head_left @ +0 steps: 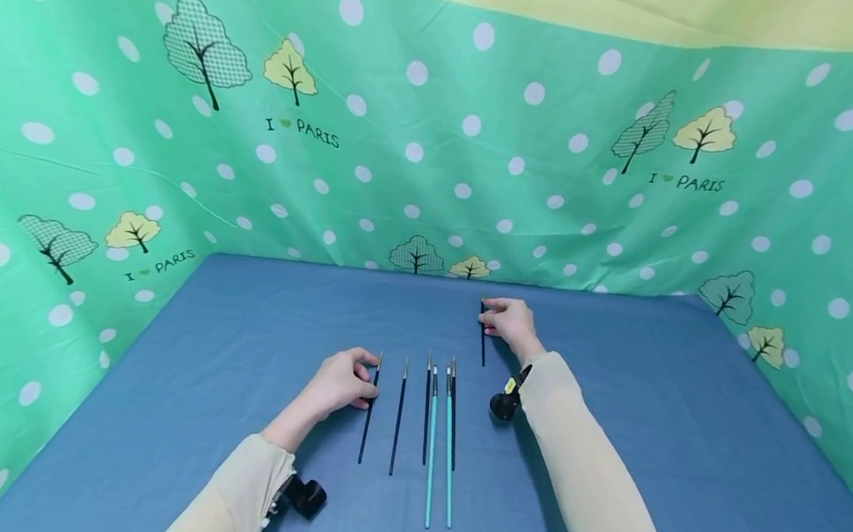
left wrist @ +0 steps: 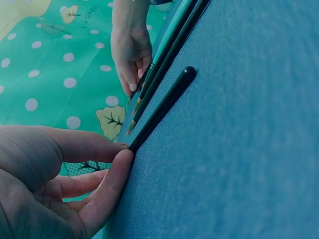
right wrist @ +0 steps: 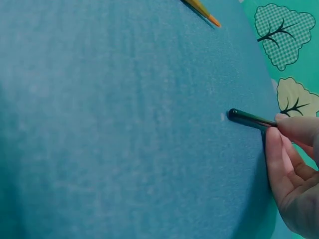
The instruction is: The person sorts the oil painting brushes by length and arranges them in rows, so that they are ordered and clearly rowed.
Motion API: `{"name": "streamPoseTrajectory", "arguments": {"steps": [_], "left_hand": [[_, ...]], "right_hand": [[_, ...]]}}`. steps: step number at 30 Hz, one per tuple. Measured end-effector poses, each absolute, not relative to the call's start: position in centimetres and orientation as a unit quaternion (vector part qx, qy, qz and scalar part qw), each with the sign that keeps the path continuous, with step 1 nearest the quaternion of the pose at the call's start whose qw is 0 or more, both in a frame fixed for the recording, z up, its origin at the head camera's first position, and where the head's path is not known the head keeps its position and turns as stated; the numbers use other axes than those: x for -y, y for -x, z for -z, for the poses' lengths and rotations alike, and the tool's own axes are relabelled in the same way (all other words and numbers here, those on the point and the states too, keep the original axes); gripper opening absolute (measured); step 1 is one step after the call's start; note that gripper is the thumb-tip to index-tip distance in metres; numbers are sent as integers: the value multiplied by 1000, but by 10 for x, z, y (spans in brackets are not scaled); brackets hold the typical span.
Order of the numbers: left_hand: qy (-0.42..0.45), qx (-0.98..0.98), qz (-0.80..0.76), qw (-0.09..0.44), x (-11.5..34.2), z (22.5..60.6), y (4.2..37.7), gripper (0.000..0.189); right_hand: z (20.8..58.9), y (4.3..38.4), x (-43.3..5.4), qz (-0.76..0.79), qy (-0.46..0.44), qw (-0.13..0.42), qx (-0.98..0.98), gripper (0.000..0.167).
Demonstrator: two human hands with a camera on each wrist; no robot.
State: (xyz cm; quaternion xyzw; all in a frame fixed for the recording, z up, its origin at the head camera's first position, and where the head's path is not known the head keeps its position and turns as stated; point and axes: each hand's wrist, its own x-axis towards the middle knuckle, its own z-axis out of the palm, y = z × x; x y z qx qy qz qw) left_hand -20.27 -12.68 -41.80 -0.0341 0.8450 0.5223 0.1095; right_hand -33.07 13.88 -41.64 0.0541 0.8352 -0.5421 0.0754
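Observation:
My left hand (head_left: 342, 380) pinches a thin dark paintbrush (head_left: 364, 436) between thumb and finger, low over the blue cloth at the left end of a row. In the left wrist view that brush (left wrist: 162, 107) slants up from the fingertips, its rounded handle end uppermost. Farther back and to the right, my right hand (head_left: 512, 321) holds another dark paintbrush (head_left: 484, 346) by its upper part, bristles pointing away. The right wrist view shows this brush's handle end (right wrist: 249, 117) close over the cloth, with the rest hidden behind the fingers.
Between the hands lie a lone dark brush (head_left: 398, 422) and a cluster with two teal brushes (head_left: 430, 458) and two dark ones, bristles toward the back. Blue cloth (head_left: 198, 398) covers the table. A green dotted curtain (head_left: 465, 156) hangs behind and at both sides.

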Motion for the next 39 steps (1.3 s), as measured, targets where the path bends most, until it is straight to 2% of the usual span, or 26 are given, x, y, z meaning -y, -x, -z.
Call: {"name": "streamPoseTrajectory", "arguments": {"steps": [13,20,29,39], "left_hand": [[32,-843,-526,111,125,417,202,41],[34,-843,-526,110,125,418,202,41],[31,-843,-526,109,127,421,204,41],[29,-841,-528,110,128,422,204,40]], "right_hand": [[414,332,-139,499,-65,88,-860,37],[415,326,-138,488,-61,61,-869,34],[407,303,-141,504,-82,43,-859,31],[397,271,-141,530,-72,56,-843,29]]}}
